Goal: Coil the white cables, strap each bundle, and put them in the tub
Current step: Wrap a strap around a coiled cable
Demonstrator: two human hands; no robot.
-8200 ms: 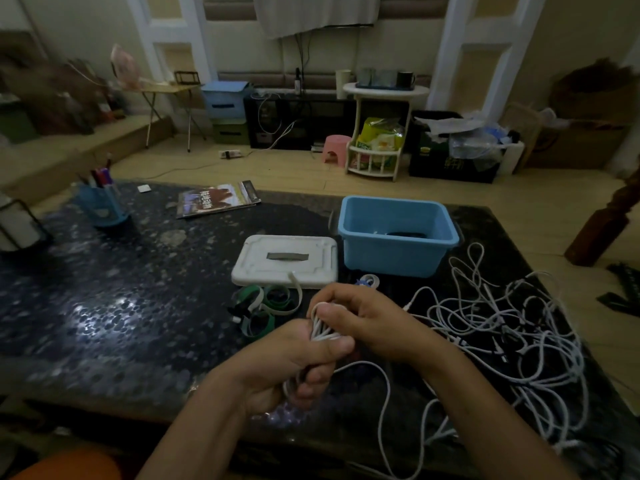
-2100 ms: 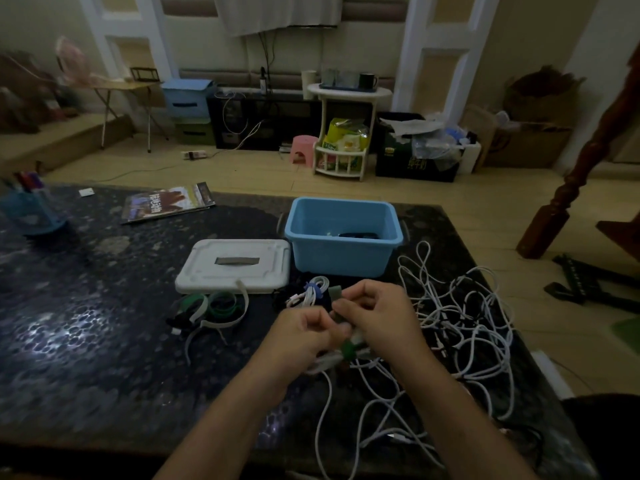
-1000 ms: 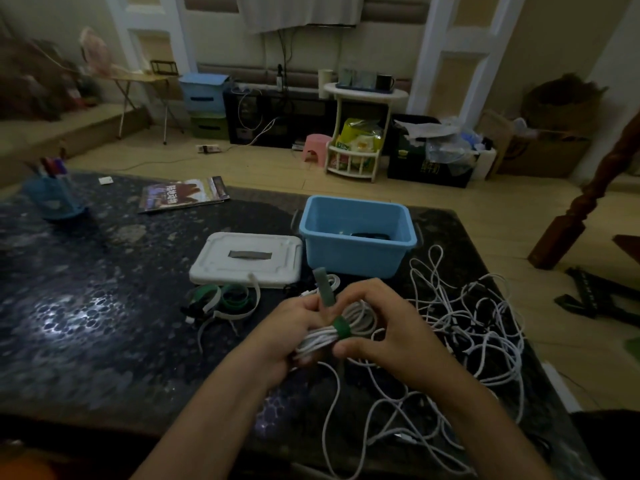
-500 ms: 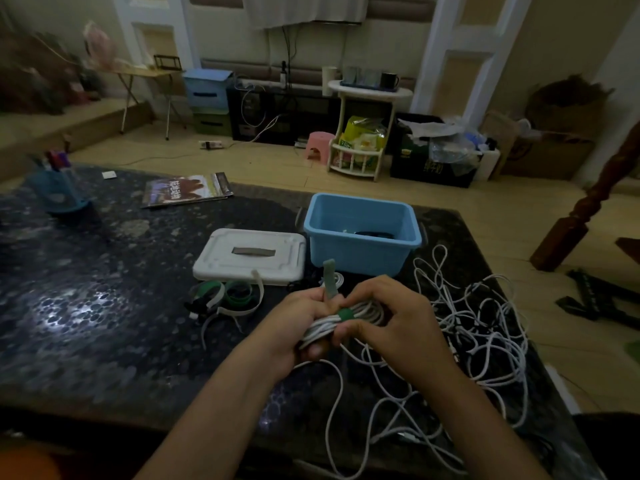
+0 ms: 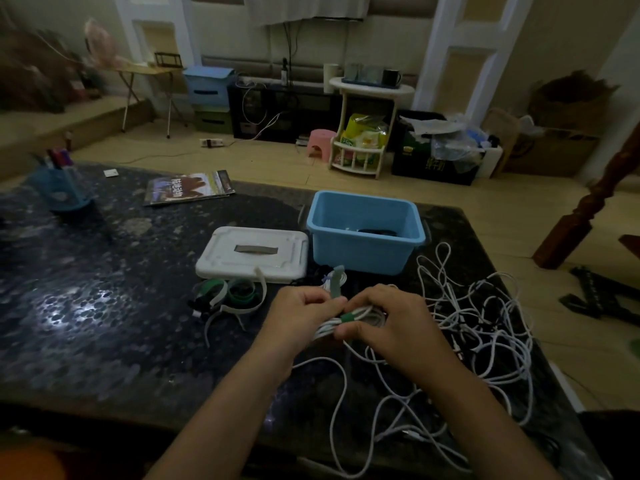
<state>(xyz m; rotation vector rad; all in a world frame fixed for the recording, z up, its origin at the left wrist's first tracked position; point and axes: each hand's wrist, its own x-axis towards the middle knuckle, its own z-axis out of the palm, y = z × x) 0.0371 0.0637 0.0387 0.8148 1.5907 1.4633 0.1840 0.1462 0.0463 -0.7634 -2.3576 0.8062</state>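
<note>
Both hands clamp the coiled white cable bundle (image 5: pixel 349 318) above the counter: left hand (image 5: pixel 300 315) pinches the green strap's (image 5: pixel 337 282) tail, right hand (image 5: pixel 388 322) steadies the wrap.

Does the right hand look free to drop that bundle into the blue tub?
Probably yes: the blue tub stands open just beyond the right hand, its white lid off beside it. The green strap looks unfinished.

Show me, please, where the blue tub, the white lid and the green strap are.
blue tub (image 5: pixel 360 254), head view, front wall.
white lid (image 5: pixel 221 258), head view, top left of handle.
green strap (image 5: pixel 346 318), head view, band round the coil.
</note>
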